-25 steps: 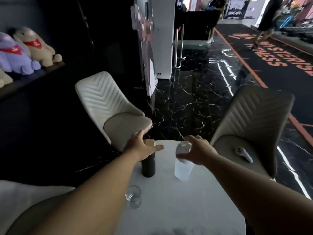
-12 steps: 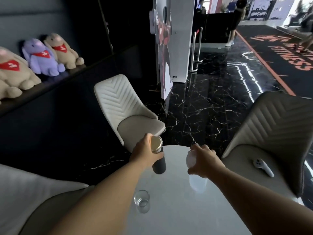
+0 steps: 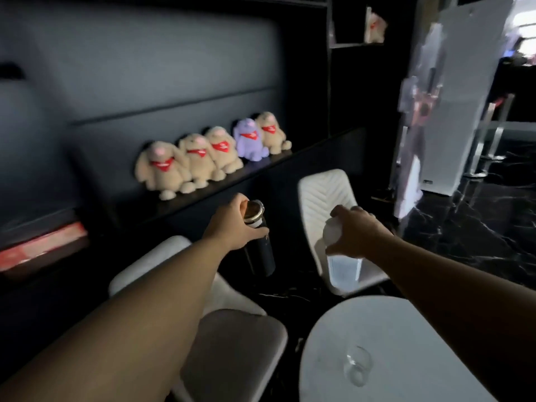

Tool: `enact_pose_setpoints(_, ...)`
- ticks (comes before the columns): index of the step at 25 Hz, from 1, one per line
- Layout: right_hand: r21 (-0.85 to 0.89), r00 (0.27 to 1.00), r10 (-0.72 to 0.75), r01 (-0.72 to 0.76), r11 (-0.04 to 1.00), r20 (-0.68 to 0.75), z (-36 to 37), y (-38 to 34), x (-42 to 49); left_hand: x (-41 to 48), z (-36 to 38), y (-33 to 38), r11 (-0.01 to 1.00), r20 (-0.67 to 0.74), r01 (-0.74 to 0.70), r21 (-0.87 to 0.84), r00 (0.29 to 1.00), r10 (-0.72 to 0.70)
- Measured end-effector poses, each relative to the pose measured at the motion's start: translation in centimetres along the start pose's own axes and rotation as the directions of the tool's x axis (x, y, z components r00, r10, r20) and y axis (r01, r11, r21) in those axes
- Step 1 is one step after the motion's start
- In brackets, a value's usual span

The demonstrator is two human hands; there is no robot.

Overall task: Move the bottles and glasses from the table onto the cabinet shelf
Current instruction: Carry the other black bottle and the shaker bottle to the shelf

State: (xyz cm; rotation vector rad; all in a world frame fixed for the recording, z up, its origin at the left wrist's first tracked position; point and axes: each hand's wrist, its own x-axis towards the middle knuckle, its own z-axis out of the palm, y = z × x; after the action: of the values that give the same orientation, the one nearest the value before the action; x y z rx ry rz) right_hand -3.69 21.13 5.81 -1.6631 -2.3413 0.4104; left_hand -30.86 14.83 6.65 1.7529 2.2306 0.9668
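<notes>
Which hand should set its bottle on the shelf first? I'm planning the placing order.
Probably the left hand: its dark bottle hangs just below the shelf beside the plush toys. The right hand with the clear bottle is farther right, over the white chair.

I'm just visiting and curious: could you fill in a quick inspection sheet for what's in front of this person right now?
Surface: round white table, lower right; bare apart from one glass.
Job's things: dark bottle and clear bottle, both lifted off the table; clear glass on the table.
Clutter: row of plush toys on the dark cabinet shelf; a red-edged flat item at far left, too blurred to identify.
Grippers: left hand grips the dark bottle near its cap; right hand grips the clear bottle at its top.
Cables: nothing seen.
Surroundings: pale padded chairs between table and shelf; dark marble floor; white display stand at right.
</notes>
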Motion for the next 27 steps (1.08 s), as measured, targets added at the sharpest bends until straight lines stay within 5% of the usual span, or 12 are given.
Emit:
enact_pose_setpoints(5,0.037,0.954,-0.294,0.292,0.956,0.067,2.0,-20.9,1.0,-6.0,-18.8,-11.8,0.974,-0.268,0.223,0.037,0.941,-0.205)
enact_pose_setpoints(10,0.130,0.824,-0.557,0.544,0.829,0.101,7.3,-43.7,-2.3,-14.5,-35.6,-25.2,0.909,-0.422,0.414,0.041,0.832,-0.360)
enact_pose_setpoints(17,0.335,0.689,-0.710,0.642,0.690,0.142,15.7,-71.5,-8.7,-26.6,-55.5,-42.2,0.807,-0.577,0.591,-0.001,0.659,-0.483)
enact_pose_setpoints(27,0.406,0.463,-0.852,0.749,0.523,0.244,27.2,-94.8,-10.9,-34.5,-66.4,-61.1,0.652,-0.658,0.757,-0.050,0.466,-0.591)
